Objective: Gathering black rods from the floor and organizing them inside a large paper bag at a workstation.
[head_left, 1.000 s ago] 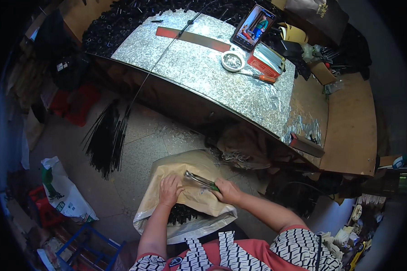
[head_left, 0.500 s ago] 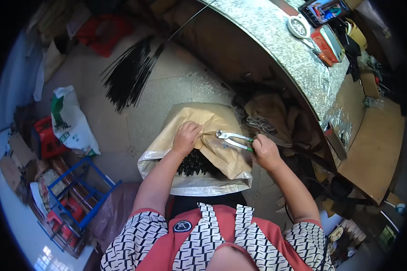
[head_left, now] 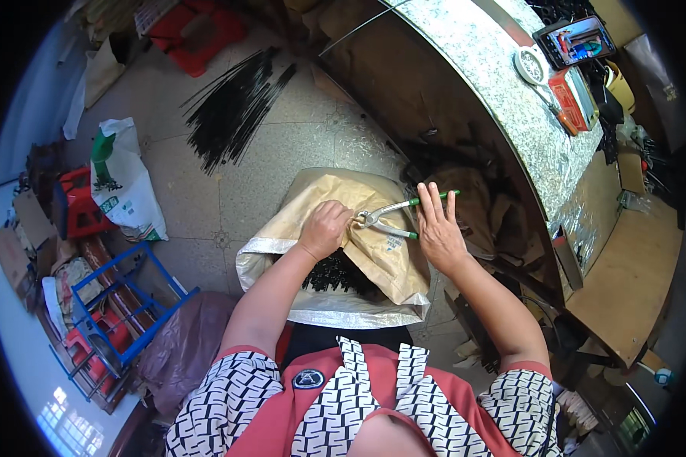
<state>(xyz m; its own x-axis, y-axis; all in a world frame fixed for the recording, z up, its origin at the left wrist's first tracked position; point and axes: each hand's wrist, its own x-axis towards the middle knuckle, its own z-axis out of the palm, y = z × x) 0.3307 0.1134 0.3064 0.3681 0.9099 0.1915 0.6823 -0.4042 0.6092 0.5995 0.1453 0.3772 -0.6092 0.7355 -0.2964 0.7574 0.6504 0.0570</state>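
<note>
A tan sack [head_left: 392,278] with a folded white rim stands upright in front of me, close to my lap. Dark stick-like ends [head_left: 334,276] show through its opening. My left hand [head_left: 326,228] is closed on a gathered fold at the sack's top. Beside it, the jaws of the pincers [head_left: 392,207] meet this bunched part; whether they bite on anything I cannot make out. My right hand [head_left: 440,234] holds the spread green handles, its fingers stretched out between and over them, thumb hidden.
Thin black rods [head_left: 232,114] lie spread on the floor beyond the sack. A speckled stone counter [head_left: 480,68] curves along the right, bearing a phone [head_left: 579,42] and a white dish [head_left: 531,65]. At left are a white-green bag [head_left: 130,190] and a blue metal frame [head_left: 134,305].
My right hand's fingers have straightened, and the pincers' handles have spread apart. Their jaws have moved left to the gathered fold. My left hand has shifted slightly right, still gripping the sack.
</note>
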